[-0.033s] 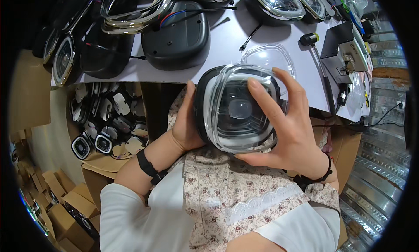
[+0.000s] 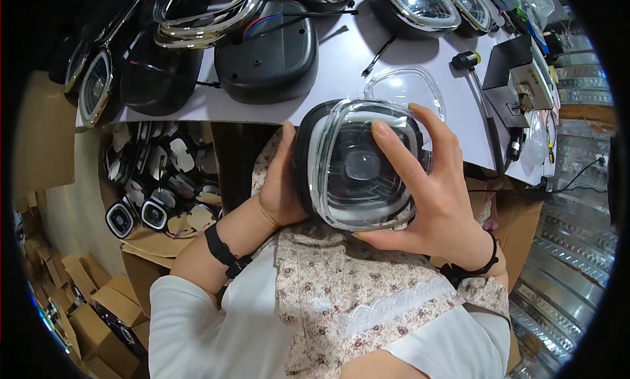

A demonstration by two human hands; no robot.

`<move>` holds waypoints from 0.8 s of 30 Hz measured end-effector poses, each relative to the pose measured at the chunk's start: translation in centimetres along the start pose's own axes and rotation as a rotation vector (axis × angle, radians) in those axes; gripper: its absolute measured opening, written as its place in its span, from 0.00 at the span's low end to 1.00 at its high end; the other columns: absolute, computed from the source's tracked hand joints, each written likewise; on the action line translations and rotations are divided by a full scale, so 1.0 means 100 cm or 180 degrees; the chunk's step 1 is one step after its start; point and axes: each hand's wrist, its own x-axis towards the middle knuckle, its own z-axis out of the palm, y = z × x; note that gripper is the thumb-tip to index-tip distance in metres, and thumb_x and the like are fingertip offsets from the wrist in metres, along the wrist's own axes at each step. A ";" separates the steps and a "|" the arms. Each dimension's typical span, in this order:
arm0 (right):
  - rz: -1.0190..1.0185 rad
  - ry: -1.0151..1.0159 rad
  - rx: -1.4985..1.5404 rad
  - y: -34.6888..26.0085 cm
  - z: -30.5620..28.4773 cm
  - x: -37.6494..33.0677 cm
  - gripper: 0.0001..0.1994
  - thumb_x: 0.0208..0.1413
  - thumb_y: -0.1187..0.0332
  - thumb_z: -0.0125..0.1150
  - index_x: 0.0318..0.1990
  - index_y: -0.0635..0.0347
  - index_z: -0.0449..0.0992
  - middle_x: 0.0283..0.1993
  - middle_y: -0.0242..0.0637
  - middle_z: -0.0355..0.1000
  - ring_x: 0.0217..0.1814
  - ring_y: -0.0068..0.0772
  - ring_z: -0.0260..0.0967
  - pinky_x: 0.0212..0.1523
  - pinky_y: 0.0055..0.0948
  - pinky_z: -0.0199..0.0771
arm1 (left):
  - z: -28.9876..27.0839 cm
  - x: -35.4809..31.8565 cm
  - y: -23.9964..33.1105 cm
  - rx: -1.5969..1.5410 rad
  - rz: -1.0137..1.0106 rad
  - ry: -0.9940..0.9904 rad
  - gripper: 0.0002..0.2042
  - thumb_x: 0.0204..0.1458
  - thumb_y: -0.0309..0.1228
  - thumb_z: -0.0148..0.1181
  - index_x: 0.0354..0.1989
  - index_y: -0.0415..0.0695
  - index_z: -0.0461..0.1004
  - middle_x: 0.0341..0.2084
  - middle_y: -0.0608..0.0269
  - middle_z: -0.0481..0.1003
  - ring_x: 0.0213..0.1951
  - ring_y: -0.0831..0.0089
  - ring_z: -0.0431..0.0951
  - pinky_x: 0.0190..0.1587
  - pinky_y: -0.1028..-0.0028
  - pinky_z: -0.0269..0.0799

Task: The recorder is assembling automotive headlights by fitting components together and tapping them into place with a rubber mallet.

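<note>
1. Lamp unit [image 2: 302, 156]: a rounded-square black housing with a white ring, located in front of the torso at the near edge of the table [image 2: 341, 54], its face toward the viewer.
2. Left hand [image 2: 282, 194]: grasping the lamp unit from its left side, thumb pointing up along the housing (the other fingers are hidden behind it).
3. Right hand [image 2: 438, 198]: grasping a clear cover [image 2: 363, 164] across the front of the lamp unit. The index finger lies on the cover's face, the thumb at its lower edge. Whether the cover is seated cannot be told.
4. Second clear cover [image 2: 420, 87]: on the table, just beyond the right hand.
5. Black shell [image 2: 266, 67]: on the table, toward the left, with red and blue wires; chrome rings [image 2: 180, 42] stand beside it.
6. Carton [image 2: 156, 246]: below the table at left, holding black-and-white parts [image 2: 155, 214].
</note>
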 end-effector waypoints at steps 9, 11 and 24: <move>0.0039 -0.0344 -0.0062 -0.006 0.007 0.003 0.54 0.31 0.47 0.81 0.73 0.37 0.65 0.73 0.62 0.49 0.71 0.69 0.51 0.67 0.71 0.51 | -0.006 -0.005 -0.006 -0.0215 0.0007 -0.0104 0.40 0.65 0.66 0.33 0.74 0.46 0.57 0.69 0.54 0.65 0.69 0.62 0.67 0.71 0.57 0.62; 0.0034 -0.0369 -0.0069 -0.005 0.007 0.004 0.54 0.31 0.47 0.82 0.73 0.37 0.65 0.73 0.62 0.48 0.71 0.69 0.51 0.67 0.71 0.51 | -0.005 -0.004 -0.005 -0.0282 0.0013 -0.0125 0.39 0.66 0.66 0.33 0.74 0.47 0.58 0.68 0.55 0.66 0.68 0.63 0.67 0.71 0.58 0.63; 0.0008 -0.0309 0.0275 0.003 0.015 0.001 0.53 0.36 0.35 0.77 0.71 0.47 0.67 0.76 0.67 0.43 0.77 0.78 0.41 0.71 0.64 0.51 | -0.014 -0.007 -0.003 -0.0355 -0.0183 -0.0115 0.41 0.64 0.68 0.33 0.73 0.46 0.60 0.68 0.54 0.67 0.68 0.61 0.68 0.71 0.57 0.63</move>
